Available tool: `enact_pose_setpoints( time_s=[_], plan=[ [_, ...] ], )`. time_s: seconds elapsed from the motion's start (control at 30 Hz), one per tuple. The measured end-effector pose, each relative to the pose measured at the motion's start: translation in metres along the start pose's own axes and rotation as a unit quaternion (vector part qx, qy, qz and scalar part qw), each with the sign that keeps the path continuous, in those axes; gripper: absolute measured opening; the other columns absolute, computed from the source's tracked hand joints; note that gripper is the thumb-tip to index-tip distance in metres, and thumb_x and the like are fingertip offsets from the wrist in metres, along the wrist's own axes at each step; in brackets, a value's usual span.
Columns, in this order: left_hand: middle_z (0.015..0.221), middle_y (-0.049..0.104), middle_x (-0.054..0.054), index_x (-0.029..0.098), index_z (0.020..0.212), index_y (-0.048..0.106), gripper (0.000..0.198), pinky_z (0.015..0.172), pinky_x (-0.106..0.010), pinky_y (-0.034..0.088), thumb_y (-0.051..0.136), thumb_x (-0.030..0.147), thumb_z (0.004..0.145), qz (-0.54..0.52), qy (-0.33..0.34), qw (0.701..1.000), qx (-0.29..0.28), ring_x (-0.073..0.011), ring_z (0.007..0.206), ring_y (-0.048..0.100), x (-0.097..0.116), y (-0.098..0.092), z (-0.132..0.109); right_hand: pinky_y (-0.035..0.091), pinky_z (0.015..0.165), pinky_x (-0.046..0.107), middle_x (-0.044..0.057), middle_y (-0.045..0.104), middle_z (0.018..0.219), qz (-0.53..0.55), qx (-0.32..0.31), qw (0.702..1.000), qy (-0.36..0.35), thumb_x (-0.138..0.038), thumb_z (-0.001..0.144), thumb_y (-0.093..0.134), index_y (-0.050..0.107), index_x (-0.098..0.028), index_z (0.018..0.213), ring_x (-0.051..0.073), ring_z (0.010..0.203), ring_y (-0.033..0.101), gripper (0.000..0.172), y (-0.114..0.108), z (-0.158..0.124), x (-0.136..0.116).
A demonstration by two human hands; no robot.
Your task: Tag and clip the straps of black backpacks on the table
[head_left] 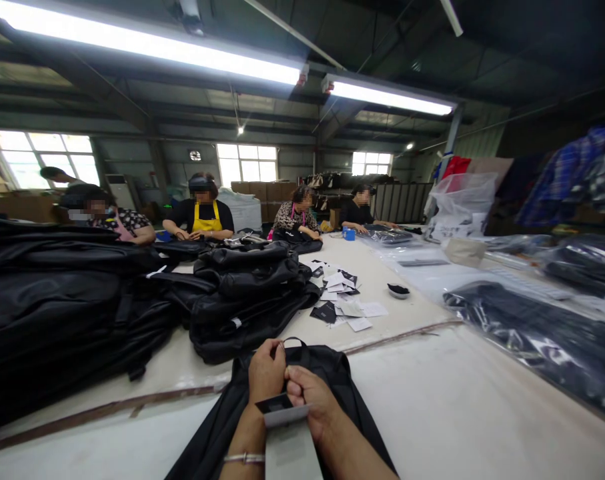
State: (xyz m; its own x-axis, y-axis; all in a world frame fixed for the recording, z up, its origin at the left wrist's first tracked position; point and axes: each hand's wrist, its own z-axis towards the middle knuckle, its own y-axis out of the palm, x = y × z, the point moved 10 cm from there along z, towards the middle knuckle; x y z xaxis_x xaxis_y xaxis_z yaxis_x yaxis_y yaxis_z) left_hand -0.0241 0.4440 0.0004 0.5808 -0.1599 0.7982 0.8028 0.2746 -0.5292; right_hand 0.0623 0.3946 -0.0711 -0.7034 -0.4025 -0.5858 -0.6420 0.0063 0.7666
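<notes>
"So, how's the left grip point(268, 367)?"

"Narrow — fingertips pinched together; I can't tell what's between them."

"And the right grip point(309, 393)?"

"Closed too, just beside the left. The flat black-and-white card tag point(292, 443) sits just below."

"Where's the soft black fabric piece point(335, 368)?"

"Beneath both grips, on the white desk point(422, 387) — scattered black and white paper cards point(349, 307) lie beyond them."

Roof point(372, 33) left dim; tubes point(147, 43) and windows point(257, 171) blown out; tabletop point(422, 393) lit from above; glare thrown off plastic point(547, 347); edges stretched, blurred.
</notes>
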Motion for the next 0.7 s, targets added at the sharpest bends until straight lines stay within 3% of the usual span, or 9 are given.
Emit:
enact_pose_setpoints(
  time_s=[0.7],
  plan=[
    [0.085,0.072,-0.004,0.021,0.089,0.067,0.022,0.071,-0.027,0.046,0.049,0.033,0.085,-0.005,0.006,1.000,0.004,-0.0185,0.080,0.066,-0.0001,0.0007,0.0014,0.012,0.037,0.017,-0.012,0.039,0.043,-0.006,0.005,1.000,-0.001,-0.035,0.054,0.080,0.052,-0.017,0.074,0.002,0.034,0.029,0.039,0.0013,-0.0020,-0.0018]
  ],
)
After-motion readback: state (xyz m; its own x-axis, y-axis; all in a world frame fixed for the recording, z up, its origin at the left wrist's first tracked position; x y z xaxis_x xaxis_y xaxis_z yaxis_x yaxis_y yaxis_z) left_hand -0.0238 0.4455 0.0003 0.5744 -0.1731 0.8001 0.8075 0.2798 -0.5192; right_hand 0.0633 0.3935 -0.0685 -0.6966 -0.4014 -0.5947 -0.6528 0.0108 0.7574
